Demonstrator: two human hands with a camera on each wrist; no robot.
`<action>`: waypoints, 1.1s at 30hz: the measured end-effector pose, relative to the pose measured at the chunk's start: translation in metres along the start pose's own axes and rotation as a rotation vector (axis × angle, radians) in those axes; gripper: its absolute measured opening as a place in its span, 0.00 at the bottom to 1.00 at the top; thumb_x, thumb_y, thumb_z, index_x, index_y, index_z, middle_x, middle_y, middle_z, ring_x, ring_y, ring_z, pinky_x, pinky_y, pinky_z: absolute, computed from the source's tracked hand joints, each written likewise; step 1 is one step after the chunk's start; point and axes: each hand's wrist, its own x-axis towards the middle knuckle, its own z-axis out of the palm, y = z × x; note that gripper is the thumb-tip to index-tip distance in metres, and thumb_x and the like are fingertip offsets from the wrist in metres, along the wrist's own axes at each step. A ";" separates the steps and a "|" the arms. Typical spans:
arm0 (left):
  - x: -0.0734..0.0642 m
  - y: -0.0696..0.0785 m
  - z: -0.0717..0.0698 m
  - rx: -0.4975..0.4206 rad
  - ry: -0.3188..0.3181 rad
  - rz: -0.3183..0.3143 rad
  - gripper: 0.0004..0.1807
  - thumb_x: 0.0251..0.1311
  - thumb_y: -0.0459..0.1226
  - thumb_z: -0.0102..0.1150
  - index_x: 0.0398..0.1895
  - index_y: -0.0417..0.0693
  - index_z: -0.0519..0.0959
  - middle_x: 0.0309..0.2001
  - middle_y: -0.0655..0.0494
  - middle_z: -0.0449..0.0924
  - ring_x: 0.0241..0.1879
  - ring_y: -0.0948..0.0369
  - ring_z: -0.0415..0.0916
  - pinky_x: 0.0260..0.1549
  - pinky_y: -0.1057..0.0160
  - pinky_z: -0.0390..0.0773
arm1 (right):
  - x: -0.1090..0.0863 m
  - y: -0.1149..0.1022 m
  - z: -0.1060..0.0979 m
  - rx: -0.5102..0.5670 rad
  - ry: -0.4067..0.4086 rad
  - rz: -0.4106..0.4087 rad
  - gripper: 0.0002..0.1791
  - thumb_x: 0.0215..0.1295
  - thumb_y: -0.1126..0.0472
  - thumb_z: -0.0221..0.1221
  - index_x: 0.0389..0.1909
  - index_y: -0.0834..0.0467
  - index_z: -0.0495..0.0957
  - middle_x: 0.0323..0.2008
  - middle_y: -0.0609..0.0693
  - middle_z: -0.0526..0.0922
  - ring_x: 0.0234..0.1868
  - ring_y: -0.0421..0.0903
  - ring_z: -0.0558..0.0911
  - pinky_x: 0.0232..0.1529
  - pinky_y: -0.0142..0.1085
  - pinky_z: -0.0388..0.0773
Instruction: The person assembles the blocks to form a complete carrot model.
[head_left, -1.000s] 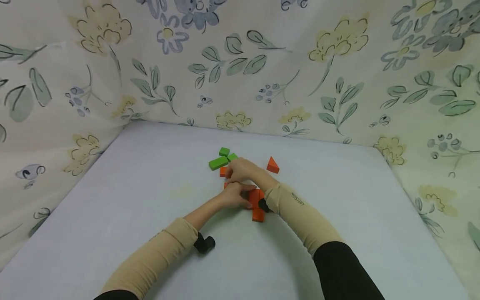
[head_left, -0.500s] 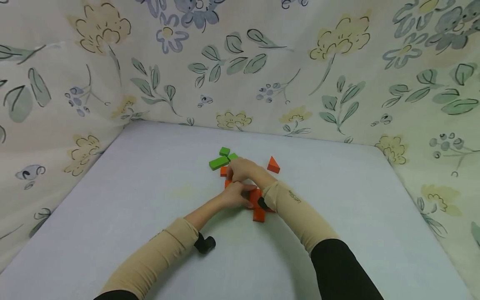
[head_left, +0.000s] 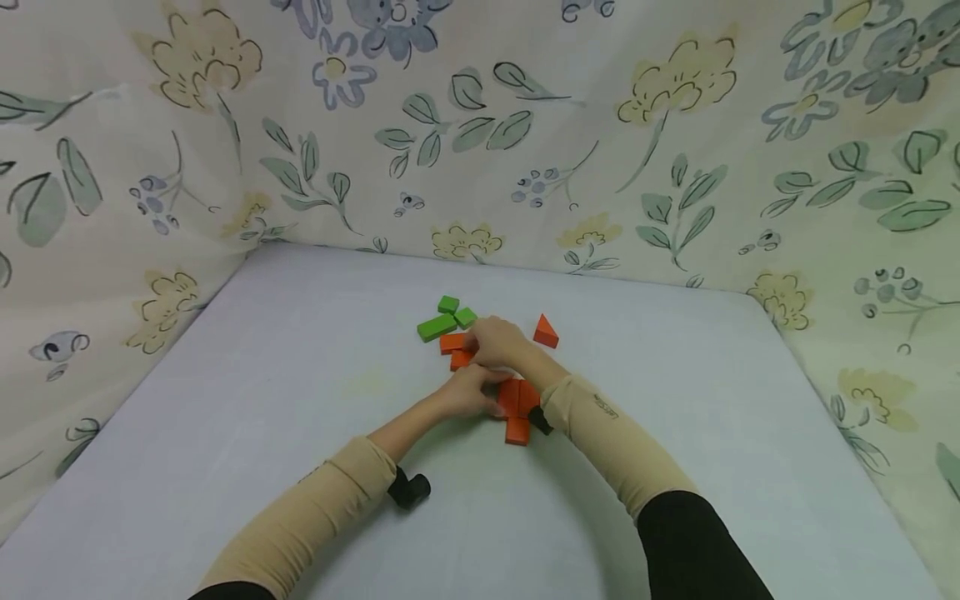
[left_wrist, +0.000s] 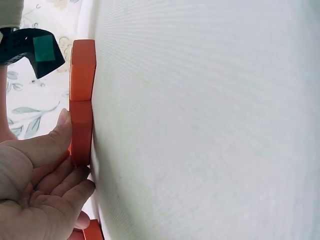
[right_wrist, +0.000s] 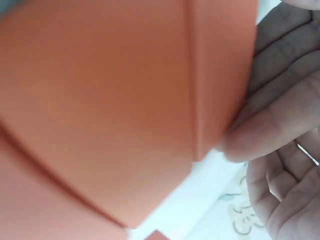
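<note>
My left hand [head_left: 467, 392] holds the left side of an orange block [head_left: 509, 398]. In the left wrist view, its thumb lies against the orange block and its fingers bend round the lower end. A second orange block [left_wrist: 83, 70] abuts that one. Farther up the table, my right hand [head_left: 498, 342] bends its fingers over the right ends of two orange blocks, one flat [head_left: 452, 343] and one just below it [head_left: 461, 359]. Those fingertips are partly hidden. Large blurred orange faces [right_wrist: 100, 100] fill much of the right wrist view.
Several green blocks [head_left: 437, 327] sit beyond the orange ones. An orange triangular block [head_left: 546, 332] lies apart at the right. A small orange block [head_left: 517, 431] touches the near end of the group. Floral cloth [head_left: 480, 125] hangs behind the white table [head_left: 300, 400].
My right hand has shifted slightly right, uncovering more of the two orange blocks and a green one. The lower of those blocks now sits against the upper. My left hand stays put.
</note>
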 end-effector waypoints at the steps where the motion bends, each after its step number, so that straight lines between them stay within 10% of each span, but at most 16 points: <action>1: 0.000 0.000 0.000 -0.001 -0.002 -0.003 0.30 0.53 0.30 0.69 0.61 0.36 0.75 0.59 0.44 0.76 0.60 0.49 0.69 0.61 0.51 0.68 | -0.001 0.003 0.002 0.013 0.014 0.001 0.14 0.56 0.65 0.64 0.45 0.59 0.86 0.42 0.51 0.85 0.45 0.49 0.81 0.45 0.43 0.79; 15: 0.003 0.003 0.004 -0.014 -0.036 -0.084 0.31 0.55 0.30 0.68 0.64 0.39 0.73 0.62 0.46 0.74 0.65 0.48 0.66 0.64 0.47 0.63 | -0.042 0.049 -0.004 0.271 0.234 -0.012 0.17 0.49 0.59 0.73 0.40 0.62 0.87 0.37 0.51 0.87 0.39 0.47 0.84 0.41 0.38 0.80; 33: 0.004 0.001 0.004 -0.036 -0.032 -0.089 0.33 0.54 0.30 0.68 0.66 0.41 0.72 0.64 0.45 0.72 0.65 0.50 0.66 0.64 0.49 0.64 | -0.125 0.075 -0.012 0.321 0.205 0.077 0.16 0.49 0.62 0.74 0.40 0.62 0.87 0.36 0.51 0.87 0.34 0.45 0.80 0.33 0.36 0.78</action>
